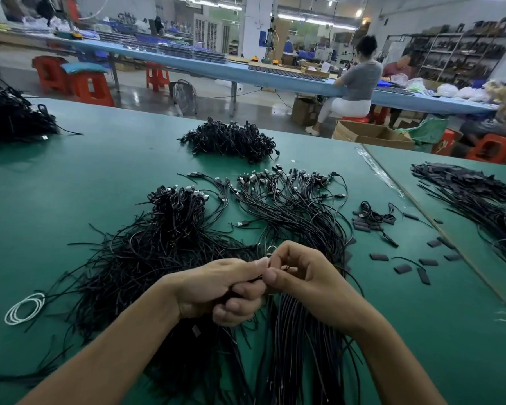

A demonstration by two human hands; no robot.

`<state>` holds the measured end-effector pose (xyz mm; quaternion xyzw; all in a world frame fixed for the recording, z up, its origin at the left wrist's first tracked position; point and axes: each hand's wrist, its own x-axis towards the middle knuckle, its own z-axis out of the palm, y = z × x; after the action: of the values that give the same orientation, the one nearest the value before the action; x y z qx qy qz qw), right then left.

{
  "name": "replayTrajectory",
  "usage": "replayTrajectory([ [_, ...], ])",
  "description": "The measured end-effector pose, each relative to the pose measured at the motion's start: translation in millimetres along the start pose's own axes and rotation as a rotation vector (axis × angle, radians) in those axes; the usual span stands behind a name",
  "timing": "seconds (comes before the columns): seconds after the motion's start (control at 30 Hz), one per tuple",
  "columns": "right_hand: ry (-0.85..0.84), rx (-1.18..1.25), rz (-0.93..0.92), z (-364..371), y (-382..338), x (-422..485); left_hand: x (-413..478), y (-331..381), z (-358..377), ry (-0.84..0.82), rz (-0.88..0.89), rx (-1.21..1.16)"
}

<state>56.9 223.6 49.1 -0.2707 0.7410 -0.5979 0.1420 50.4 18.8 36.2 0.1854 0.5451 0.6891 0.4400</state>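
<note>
Both hands meet low in the middle of the green table (114,171). My left hand (216,290) grips a bundle of thin black cables (292,340) that runs down toward me. My right hand (301,282) pinches a small piece at the cable ends, thumb against forefinger, touching the left hand's fingertips. What it pinches is too small to tell. A fan of black USB cables (289,200) lies just beyond the hands, plugs pointing away. A tangled heap of black cables (164,238) lies to the left.
Short black sleeve pieces (403,268) are scattered at the right. A white wire coil (24,308) lies at the left. More cable piles sit at the back centre (231,140), far left (9,118) and right (473,194). People sit at a blue bench (357,80) beyond.
</note>
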Motion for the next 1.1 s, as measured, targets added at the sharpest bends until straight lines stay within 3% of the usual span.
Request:
replayTrajectory([
  [0.13,-0.012,-0.143,-0.027,-0.1,1.0,1.9,-1.0,-0.4,-0.2,0.005,-0.036,-0.072],
  [0.3,-0.047,-0.093,-0.009,1.8,3.9,1.2,0.8,-4.2,0.3,0.047,-0.038,-0.070],
  [0.47,0.003,-0.128,0.050,3.5,10.6,-2.4,7.3,-13.9,2.2,0.257,-0.003,0.077],
  [0.63,0.175,-0.300,0.105,10.1,15.4,0.1,19.9,-24.5,4.3,0.488,0.058,0.136],
  [0.8,0.262,-0.362,0.031,22.2,13.7,6.2,23.9,-24.3,5.1,0.396,0.056,-0.157],
  [0.93,0.300,-0.372,-0.031,22.9,10.8,11.2,23.5,-22.0,6.2,0.295,0.017,-0.191],
  [1.1,0.342,-0.419,-0.083,20.9,8.8,20.4,28.4,-21.4,2.8,0.453,-0.004,-0.142],
])
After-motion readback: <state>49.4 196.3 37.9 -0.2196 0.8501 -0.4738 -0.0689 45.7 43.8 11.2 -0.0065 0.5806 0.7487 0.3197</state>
